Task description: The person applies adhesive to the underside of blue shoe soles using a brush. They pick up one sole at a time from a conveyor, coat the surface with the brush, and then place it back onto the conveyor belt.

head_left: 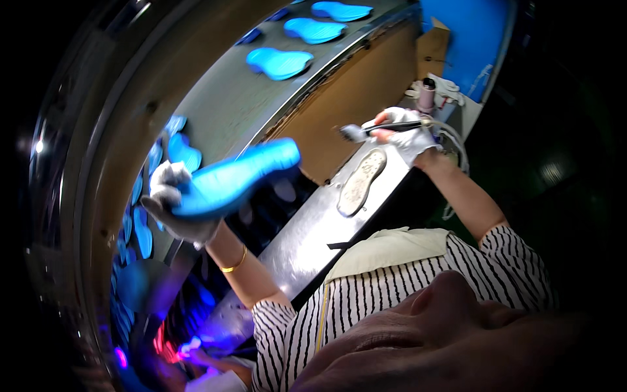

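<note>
Upper left, a belt (222, 98) carries scattered soles (279, 63); a metal bench (294, 251) bearing a pale sole (361, 183) crosses centre. Left of centre, the left hand (183, 212) clamps a blue sole (235, 179); the right hand (403, 135) grips a brush (371, 129); upper right, a bottle (426, 98).

No text, label, number or sign is showing legibly anywhere in the frame. At the upper right, a blue panel (467, 36) is bearing a few white strokes (482, 77) — too blurred for telling whether they are forming letters. Just left of it, brown cardboard (432, 49) is carrying a small dark mark — likewise showing too small for reading.
</note>
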`<state>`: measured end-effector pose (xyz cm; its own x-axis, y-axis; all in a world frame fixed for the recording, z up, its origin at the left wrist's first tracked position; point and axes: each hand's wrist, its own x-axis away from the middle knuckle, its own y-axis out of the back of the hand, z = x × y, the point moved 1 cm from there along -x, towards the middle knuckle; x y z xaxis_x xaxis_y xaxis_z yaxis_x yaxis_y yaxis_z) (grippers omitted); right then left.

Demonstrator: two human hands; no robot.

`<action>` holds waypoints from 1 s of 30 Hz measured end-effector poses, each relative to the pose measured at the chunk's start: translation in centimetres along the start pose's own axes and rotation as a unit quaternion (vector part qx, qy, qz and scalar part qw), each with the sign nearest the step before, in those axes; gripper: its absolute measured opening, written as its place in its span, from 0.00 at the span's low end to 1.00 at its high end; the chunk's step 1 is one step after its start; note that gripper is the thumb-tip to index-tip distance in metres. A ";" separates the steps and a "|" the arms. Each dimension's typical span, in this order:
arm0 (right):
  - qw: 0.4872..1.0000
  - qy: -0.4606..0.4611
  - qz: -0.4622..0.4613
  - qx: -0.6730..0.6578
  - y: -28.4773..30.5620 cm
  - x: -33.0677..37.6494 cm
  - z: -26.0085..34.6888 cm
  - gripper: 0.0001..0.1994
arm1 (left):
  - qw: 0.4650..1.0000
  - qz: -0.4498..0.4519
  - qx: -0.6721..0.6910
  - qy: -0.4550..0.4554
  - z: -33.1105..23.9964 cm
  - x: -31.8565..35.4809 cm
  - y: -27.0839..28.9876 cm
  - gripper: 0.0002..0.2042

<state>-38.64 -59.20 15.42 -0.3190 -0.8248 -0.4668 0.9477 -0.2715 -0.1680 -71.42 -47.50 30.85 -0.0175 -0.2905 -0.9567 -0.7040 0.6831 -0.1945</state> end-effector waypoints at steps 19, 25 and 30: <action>0.966 0.188 -0.038 0.174 -5.3 -2.0 0.5 0.08 | 0.731 -0.239 0.317 0.555 11.4 18.0 -9.5 0.40; 0.991 0.096 0.065 0.067 -8.2 -0.2 -0.6 0.07 | 0.764 -0.293 0.287 0.499 12.4 20.5 -8.0 0.36; 0.983 0.128 0.053 0.121 -7.5 -0.3 -0.5 0.07 | 0.764 -0.274 0.251 0.527 10.9 19.0 -8.0 0.39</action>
<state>-45.63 -56.63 16.39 -0.1819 -0.7115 -0.6788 0.9411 -0.3261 0.0897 -58.40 -51.19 11.84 -0.5664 -0.8228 -0.0473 -0.4548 0.3599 -0.8146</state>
